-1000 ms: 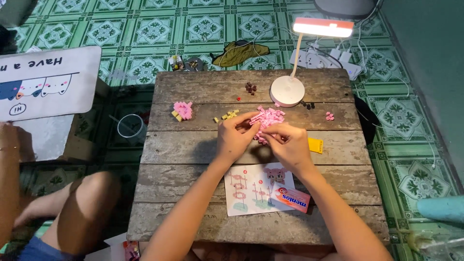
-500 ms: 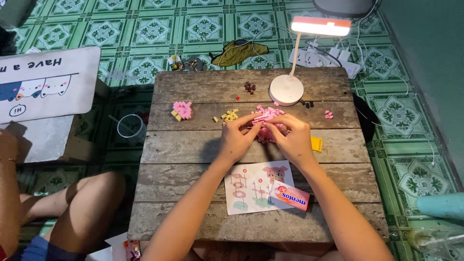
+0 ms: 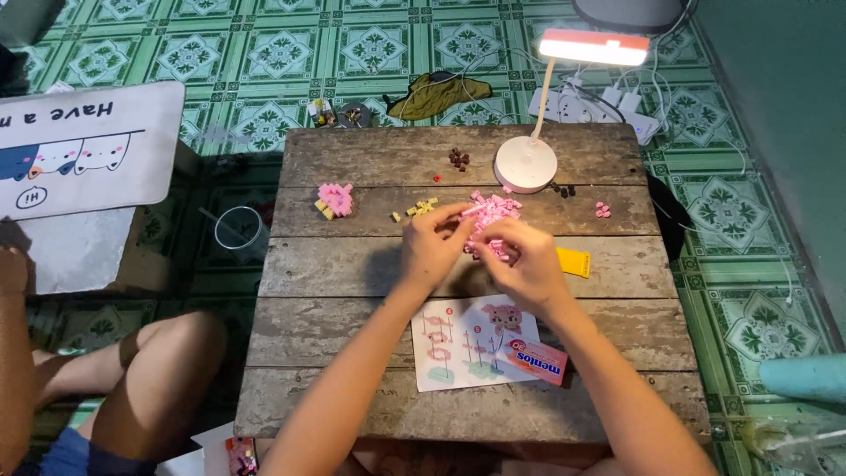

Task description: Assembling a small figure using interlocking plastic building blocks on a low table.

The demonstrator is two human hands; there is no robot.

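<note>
Both of my hands meet over a pile of small pink bricks on a worn wooden table. My left hand pinches a small pink piece at its fingertips, at the pile's near edge. My right hand is curled over pink bricks that show under its fingers, close against the left hand. A partly built pink and yellow brick figure sits at the table's left. A few small yellow bricks lie just left of my hands.
A lit desk lamp stands at the back. Dark brown bricks, a yellow tool, an instruction sheet and a candy roll lie on the table. Another person's leg is at left, with a glass.
My hands have drawn closer together over the pink pile, the left fingers now pinching a pink piece. The person at left has shifted their leg slightly.
</note>
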